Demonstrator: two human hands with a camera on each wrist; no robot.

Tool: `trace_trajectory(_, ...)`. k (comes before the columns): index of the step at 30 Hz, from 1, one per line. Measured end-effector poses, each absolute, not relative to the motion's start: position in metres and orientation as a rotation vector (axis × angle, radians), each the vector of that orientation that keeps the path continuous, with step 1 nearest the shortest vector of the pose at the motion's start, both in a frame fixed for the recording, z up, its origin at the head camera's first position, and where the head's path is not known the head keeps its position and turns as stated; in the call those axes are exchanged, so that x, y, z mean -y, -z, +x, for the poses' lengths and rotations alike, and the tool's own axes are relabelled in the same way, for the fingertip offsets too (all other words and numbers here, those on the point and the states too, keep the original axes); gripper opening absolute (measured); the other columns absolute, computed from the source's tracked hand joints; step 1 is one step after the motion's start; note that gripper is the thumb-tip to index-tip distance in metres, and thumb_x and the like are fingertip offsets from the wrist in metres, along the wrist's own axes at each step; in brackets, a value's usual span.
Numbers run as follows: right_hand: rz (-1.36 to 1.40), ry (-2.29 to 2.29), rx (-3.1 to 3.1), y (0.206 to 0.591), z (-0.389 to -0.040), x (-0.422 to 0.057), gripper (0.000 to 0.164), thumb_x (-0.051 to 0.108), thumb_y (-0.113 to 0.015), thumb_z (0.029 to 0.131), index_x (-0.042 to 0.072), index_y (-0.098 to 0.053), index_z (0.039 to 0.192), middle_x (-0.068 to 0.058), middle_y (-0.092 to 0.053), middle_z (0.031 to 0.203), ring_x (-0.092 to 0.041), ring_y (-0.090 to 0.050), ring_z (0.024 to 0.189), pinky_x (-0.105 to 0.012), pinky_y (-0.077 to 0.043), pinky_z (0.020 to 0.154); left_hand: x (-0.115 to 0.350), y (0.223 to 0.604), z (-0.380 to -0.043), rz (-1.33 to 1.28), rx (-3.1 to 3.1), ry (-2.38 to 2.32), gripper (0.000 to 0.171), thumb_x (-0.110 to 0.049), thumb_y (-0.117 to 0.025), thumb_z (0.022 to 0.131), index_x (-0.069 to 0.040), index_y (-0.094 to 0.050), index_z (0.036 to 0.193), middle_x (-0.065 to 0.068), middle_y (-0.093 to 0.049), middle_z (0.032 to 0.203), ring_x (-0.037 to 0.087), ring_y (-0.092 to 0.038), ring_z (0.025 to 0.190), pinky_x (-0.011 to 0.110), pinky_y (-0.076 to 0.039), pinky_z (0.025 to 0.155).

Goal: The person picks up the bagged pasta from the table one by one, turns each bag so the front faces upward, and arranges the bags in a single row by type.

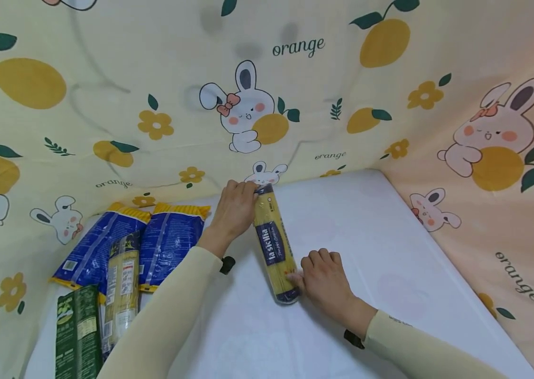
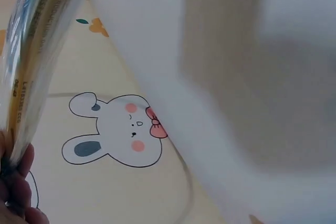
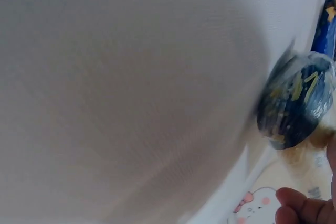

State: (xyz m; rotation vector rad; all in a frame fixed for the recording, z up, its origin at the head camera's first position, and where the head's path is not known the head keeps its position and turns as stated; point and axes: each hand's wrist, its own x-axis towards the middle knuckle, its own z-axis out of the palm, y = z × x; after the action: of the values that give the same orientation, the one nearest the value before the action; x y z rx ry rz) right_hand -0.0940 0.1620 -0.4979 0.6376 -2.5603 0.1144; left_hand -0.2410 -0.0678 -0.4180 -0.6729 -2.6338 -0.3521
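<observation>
A clear-wrapped pack of spaghetti with a dark blue label stands at a slant over the white table, its dark lower end towards me. My left hand grips its far, upper end; in the left wrist view, the fingers close round the gathered wrapper. Beside the lower end is my right hand, its thumb touching the pack's side and its other fingers loosely bent, apart from the pack. The right wrist view shows the pack's rounded blue end near the fingertips.
On the left of the white table lie two blue bags with yellow edges, another spaghetti pack and a green packet. Patterned cloth with rabbits and oranges rises behind and at both sides.
</observation>
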Motion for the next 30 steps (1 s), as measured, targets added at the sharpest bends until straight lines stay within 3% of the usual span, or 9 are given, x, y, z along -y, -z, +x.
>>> trace_trajectory(5,0.620,-0.166,2.740,0.499,-0.100,-0.156,0.057,0.062,-0.074,0.090,0.008,-0.057,0.079,-0.004,-0.050,0.076,-0.025,-0.043,0.075,-0.041,-0.040,0.072,0.069,0.424,-0.241,-0.664,2.664,0.344,0.023,-0.021,-0.044,0.114,-0.005,-0.056,0.127,0.011,-0.069,0.109,0.030,-0.050,0.101,0.041,-0.044,0.090)
trace_trajectory(12,0.518,-0.275,2.947,0.503,-0.104,-0.149,0.056,0.065,-0.065,0.096,0.012,-0.054,0.080,0.000,-0.042,0.075,-0.022,-0.039,0.075,-0.039,-0.035,0.071,0.069,0.438,-0.241,-0.586,2.639,0.290,0.023,-0.019,-0.042,0.114,-0.007,-0.058,0.126,0.015,-0.060,0.123,0.034,-0.049,0.110,0.043,-0.041,0.090)
trace_trajectory(18,0.533,-0.222,2.909,0.504,-0.101,-0.147,0.057,0.064,-0.066,0.095,0.013,-0.048,0.075,0.001,-0.039,0.072,-0.022,-0.037,0.073,-0.039,-0.035,0.070,0.069,0.456,-0.248,-0.566,2.622,0.130,0.015,-0.012,-0.047,0.109,-0.009,-0.060,0.115,0.013,-0.056,0.116,0.034,-0.049,0.107,0.044,-0.039,0.085)
trace_trajectory(23,0.537,-0.186,2.869,0.503,-0.100,-0.146,0.056,0.061,-0.066,0.096,0.014,-0.045,0.074,0.001,-0.036,0.072,-0.022,-0.035,0.072,-0.037,-0.033,0.069,0.066,0.466,-0.252,-0.560,2.689,0.064,0.012,-0.014,-0.055,0.107,-0.009,-0.061,0.117,0.012,-0.057,0.116,0.033,-0.048,0.106,0.044,-0.039,0.086)
trace_trajectory(30,0.547,-0.138,2.822,0.502,-0.098,-0.146,0.057,0.060,-0.066,0.097,0.012,-0.045,0.073,0.000,-0.034,0.070,-0.021,-0.032,0.070,-0.037,-0.031,0.067,0.061,0.478,-0.259,-0.569,2.735,0.092,0.011,-0.014,-0.053,0.109,-0.009,-0.059,0.116,0.012,-0.056,0.115,0.034,-0.048,0.108,0.045,-0.039,0.086)
